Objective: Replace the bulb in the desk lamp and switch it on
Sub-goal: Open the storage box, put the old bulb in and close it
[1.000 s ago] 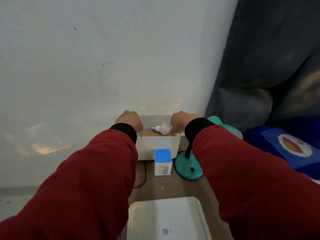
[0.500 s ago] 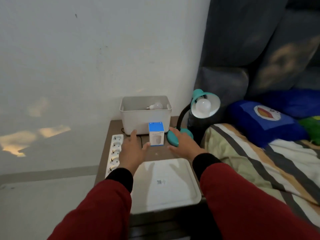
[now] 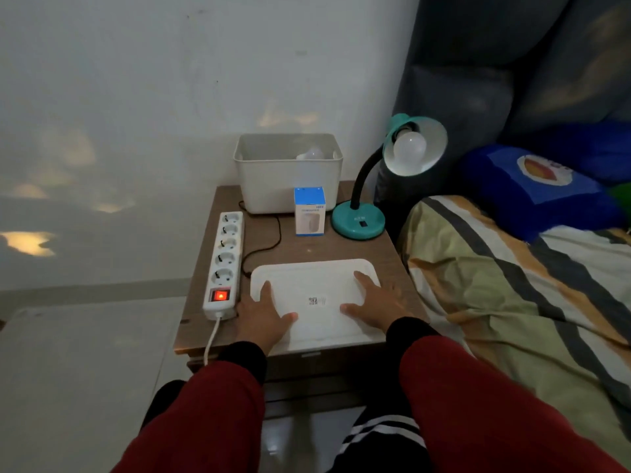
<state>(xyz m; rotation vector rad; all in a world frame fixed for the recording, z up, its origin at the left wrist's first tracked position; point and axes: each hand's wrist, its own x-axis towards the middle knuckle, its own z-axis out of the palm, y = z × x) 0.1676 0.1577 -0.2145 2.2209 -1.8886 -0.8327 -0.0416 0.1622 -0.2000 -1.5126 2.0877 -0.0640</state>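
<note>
A teal desk lamp stands at the back right of the bedside table, its shade tilted toward me with an unlit white bulb in the socket. A blue-and-white bulb box stands upright beside the lamp base. Another white bulb lies inside the white bin at the back. My left hand and my right hand rest flat, fingers spread, on the white lid at the table's front, holding nothing.
A white power strip with a lit red switch runs along the table's left edge; a black cord curls beside it. A bed with a striped blanket and a blue pillow lies to the right. A wall stands behind.
My hands left the bin's rim and drew back toward me, settling flat on the white lid. My head pulled back, bringing the whole table and lamp into view.
</note>
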